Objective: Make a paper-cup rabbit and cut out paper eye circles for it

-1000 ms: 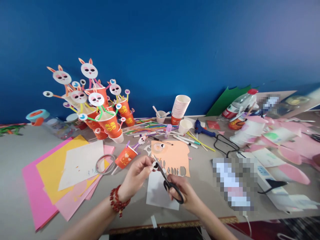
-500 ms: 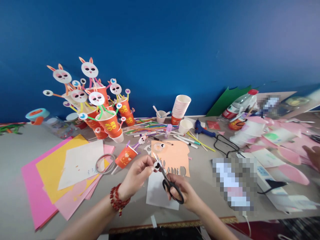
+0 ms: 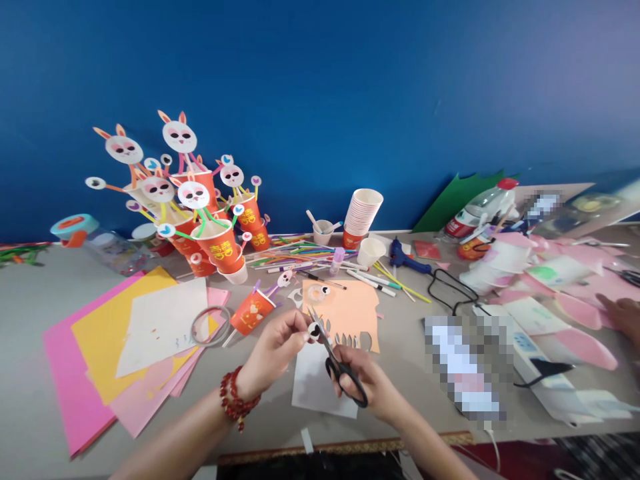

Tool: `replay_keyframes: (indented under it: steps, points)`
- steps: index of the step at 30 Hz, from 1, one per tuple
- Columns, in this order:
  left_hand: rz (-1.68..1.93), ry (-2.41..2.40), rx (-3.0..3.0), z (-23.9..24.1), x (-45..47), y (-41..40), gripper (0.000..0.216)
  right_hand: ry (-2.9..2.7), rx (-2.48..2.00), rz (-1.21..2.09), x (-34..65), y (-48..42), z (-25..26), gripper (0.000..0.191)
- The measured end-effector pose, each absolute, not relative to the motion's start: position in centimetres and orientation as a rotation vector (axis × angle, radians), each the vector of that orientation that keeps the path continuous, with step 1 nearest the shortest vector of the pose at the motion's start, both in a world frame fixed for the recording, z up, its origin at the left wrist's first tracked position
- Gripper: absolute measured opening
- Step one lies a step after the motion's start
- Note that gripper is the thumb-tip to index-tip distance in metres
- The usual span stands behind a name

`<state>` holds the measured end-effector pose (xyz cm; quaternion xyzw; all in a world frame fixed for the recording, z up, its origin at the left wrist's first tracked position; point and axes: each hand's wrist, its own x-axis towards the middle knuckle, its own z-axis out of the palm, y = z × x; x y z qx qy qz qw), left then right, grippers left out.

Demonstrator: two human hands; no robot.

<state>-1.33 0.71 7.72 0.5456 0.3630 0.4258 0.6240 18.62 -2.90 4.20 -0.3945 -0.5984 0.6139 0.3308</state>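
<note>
Pinched in the fingers of my left hand (image 3: 284, 340) is a small white paper circle (image 3: 313, 331) with a black mark on it. My right hand (image 3: 363, 377) grips black-handled scissors (image 3: 346, 378), their blades pointing up and away beside the circle's right edge. Under both hands lies a white sheet of paper (image 3: 320, 393). Just beyond is an orange paper sheet (image 3: 350, 303) with several leaf-shaped holes cut in it. An orange paper cup (image 3: 253, 312) with a small rabbit head on purple straws lies tilted left of my hands.
Orange cups with rabbit heads (image 3: 217, 243) stand at the back left. Coloured paper sheets (image 3: 75, 373) and a tape ring (image 3: 196, 331) lie left. Stacked cups (image 3: 361, 217), markers, a glue gun (image 3: 407, 259) and its cord sit behind. At right, another person's hand (image 3: 623, 317) rests near pink paper.
My hands, the circle and the scissors stay nearly in place; the scissor blades look slightly closer together. The other person's hand at the right has shifted a little.
</note>
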Motion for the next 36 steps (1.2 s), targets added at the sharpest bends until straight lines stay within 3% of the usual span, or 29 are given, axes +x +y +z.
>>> replay_keyframes:
  steps: [36]
  points:
    - [0.939, 0.848, 1.248, 8.02, -1.6, 1.15, 0.014, -1.603, -1.117, 1.548, 18.89, -2.39, 4.16, 0.064]
